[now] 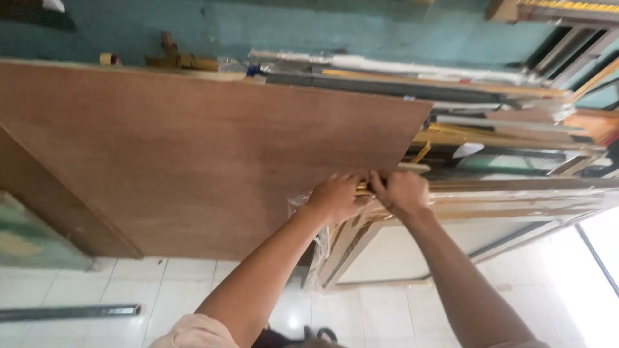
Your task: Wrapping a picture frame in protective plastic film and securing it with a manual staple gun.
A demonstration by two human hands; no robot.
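Two hands | left hand (333, 196), right hand (401, 192) both gripping gold moulding strip (362, 188) | one plywood sheet (193, 154)

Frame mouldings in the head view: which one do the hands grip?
Both the left hand and right hand close on the gold moulding strip poking out between them, beside the plywood sheet; the other mouldings lie untouched.

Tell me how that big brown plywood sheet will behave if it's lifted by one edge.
The plywood sheet is thin and broad, so it would probably flex and feel awkward. It stands on edge, so it may tip.
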